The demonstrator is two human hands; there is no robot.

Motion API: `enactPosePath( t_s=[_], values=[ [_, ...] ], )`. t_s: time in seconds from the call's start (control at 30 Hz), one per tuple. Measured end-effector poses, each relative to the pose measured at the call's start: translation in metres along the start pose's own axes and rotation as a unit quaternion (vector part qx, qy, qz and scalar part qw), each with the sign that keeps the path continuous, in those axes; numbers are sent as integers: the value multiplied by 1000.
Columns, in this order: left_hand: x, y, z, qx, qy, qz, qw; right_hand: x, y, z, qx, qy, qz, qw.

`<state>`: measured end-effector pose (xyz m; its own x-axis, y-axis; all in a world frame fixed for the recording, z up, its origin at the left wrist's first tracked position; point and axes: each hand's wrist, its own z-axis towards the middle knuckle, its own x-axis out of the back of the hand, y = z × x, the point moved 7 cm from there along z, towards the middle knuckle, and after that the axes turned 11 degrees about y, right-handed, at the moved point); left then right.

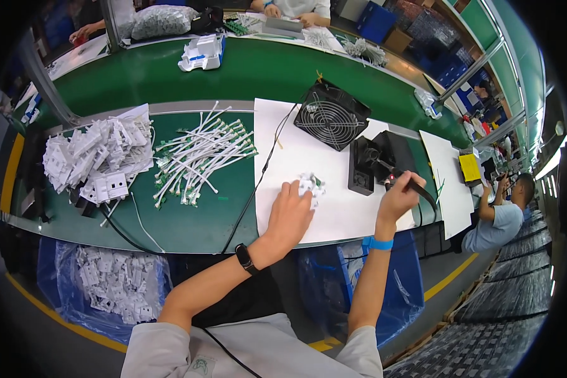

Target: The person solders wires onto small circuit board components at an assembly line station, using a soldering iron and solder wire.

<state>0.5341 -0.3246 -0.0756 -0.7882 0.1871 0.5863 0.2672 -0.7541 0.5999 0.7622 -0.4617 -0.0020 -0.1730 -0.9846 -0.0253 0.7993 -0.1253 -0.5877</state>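
My left hand (290,217) rests on the white paper, its fingers closed on a small white plastic part (312,184) with a bit of green on it. The fingertips cover some of that part. My right hand (399,198) grips the black handle of a soldering iron (424,191). The iron's front end is at the black iron stand (361,179), where dark shapes make the tip hard to see. Behind the stand sits a dark box (394,148). A black fan (332,118) with a round wire guard stands tilted beyond my left hand.
To the left lie a bundle of white wires with green ends (201,157) and a heap of white plastic housings (97,151). A black cable (263,173) crosses the paper's left side. Below the table edge are plastic-lined blue bins (47,268). Beyond runs a green conveyor (258,69); other people sit around.
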Motion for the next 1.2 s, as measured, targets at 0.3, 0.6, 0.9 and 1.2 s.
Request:
enactPosePath(
  t_s=[0.3,0.6,0.9,1.2],
  values=[
    [111,54,17,-65,12,-125,990,-60,25,-15,-26,-144,-68,987],
    [212,-126,187,29,186,144,971,-55,39,-15,-164,-95,-64,980],
    [151,-262,252,88,103,181,974,-51,41,-23,-284,-105,43,952],
    [52,-334,294,91,108,237,961,-38,16,-43,-245,-94,6,965]
  ],
)
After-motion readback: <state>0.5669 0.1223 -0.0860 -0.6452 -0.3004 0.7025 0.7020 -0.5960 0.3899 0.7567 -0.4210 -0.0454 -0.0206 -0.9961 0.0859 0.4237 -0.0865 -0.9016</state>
